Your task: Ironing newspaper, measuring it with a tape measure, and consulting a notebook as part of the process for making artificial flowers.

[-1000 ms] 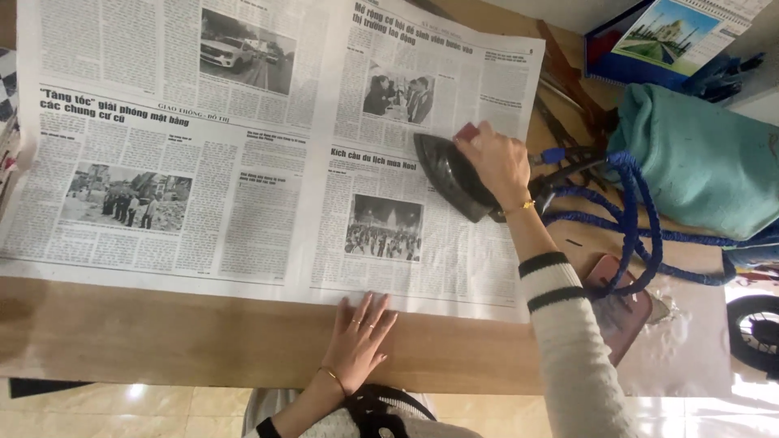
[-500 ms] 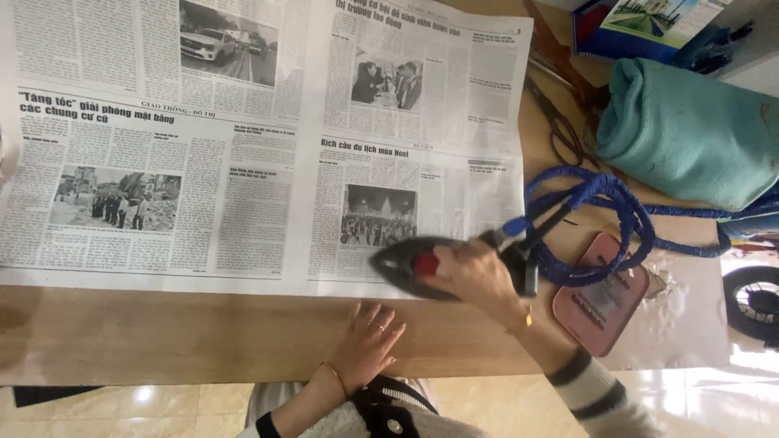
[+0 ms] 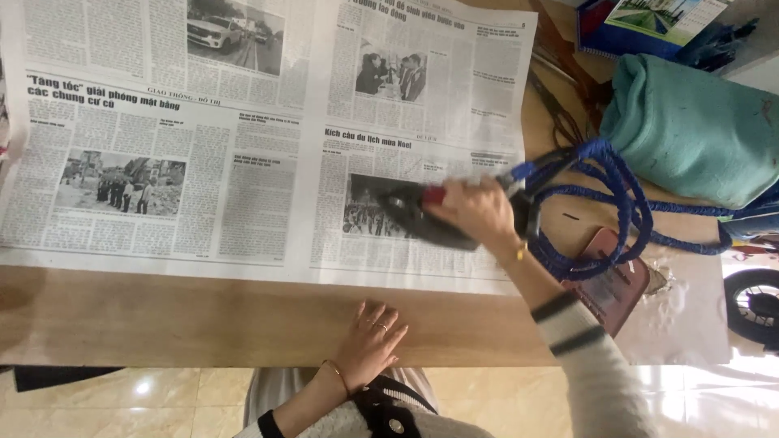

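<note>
- The newspaper (image 3: 268, 138) lies spread on the table (image 3: 162, 316), filling it from nine to twelve o'clock.
- My right hand (image 3: 479, 212) sits on the iron (image 3: 422, 215), which rests on the paper's four o'clock corner.
- My left hand (image 3: 369, 345) lies flat on the table at six o'clock, below the paper's near edge.
- The cord (image 3: 592, 203) coils at three o'clock of the iron.
- The folded cloth (image 3: 698, 130) lies at two o'clock, behind the cord.
- The phone (image 3: 613, 284) lies at four o'clock, under the coil's near loop.
</note>
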